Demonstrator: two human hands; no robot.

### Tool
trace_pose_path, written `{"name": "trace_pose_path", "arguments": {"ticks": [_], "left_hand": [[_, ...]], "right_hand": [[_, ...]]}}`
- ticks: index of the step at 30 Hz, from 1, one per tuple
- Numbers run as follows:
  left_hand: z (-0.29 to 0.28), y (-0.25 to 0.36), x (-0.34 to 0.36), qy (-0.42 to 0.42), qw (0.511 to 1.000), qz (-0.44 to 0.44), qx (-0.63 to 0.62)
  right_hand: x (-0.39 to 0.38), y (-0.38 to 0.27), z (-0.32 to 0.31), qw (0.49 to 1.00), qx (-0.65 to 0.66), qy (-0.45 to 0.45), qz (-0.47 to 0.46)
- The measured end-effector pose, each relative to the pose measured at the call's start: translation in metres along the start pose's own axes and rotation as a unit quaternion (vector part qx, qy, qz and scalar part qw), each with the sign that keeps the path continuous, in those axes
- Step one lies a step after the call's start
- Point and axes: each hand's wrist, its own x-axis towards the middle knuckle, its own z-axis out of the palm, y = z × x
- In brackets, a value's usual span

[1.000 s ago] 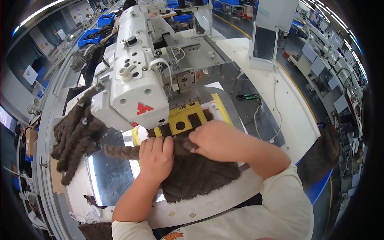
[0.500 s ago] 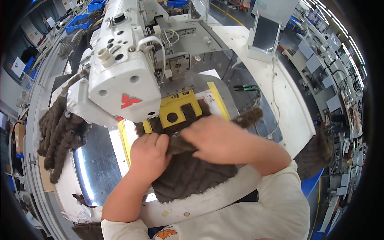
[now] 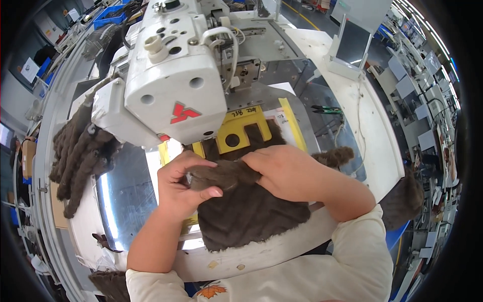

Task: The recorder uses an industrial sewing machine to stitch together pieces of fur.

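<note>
My left hand (image 3: 183, 186) grips the folded end of a dark brown furry strip (image 3: 221, 176), thumb and fingers wrapped around it. My right hand (image 3: 282, 173) pinches the same strip further right; more brown fur (image 3: 334, 157) shows beyond it. Under both hands lies a brown plush fabric piece (image 3: 249, 224) with a frayed lower edge, reaching up beneath a yellow template (image 3: 231, 128) with cutouts. A white industrial sewing machine head (image 3: 166, 105) with a red emblem stands just beyond my hands, above the plate at upper left.
Brown furry strips (image 3: 80, 156) are piled at left. Green-handled snips (image 3: 322, 109) and a cord lie on the right of the plate. A dark screen panel (image 3: 350, 45) stands back right. More fur (image 3: 402, 206) hangs at the right edge. Blue bins (image 3: 108, 19) are in the background.
My left hand has turned thumb-up around the strip's end and drawn it in from the left. The strip now extends past my right hand. The view has shifted.
</note>
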Motion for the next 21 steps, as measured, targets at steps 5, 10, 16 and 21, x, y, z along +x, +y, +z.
{"name": "trace_pose_path", "arguments": {"ticks": [5, 10, 16, 21], "left_hand": [[0.001, -0.007, -0.006, -0.007, 0.997, 0.072, 0.041], [0.016, 0.009, -0.002, -0.061, 0.994, 0.087, 0.036], [0.014, 0.007, -0.006, -0.071, 0.995, 0.071, -0.028], [0.022, 0.022, -0.005, -0.066, 0.961, 0.17, 0.209]], "right_hand": [[0.008, 0.001, 0.007, 0.998, 0.034, -0.044, -0.013], [0.017, 0.0, 0.003, 0.97, 0.182, -0.151, 0.056], [0.018, 0.0, 0.004, 0.962, 0.205, -0.176, 0.045], [0.013, -0.001, 0.006, 0.985, 0.156, -0.068, 0.003]]}}
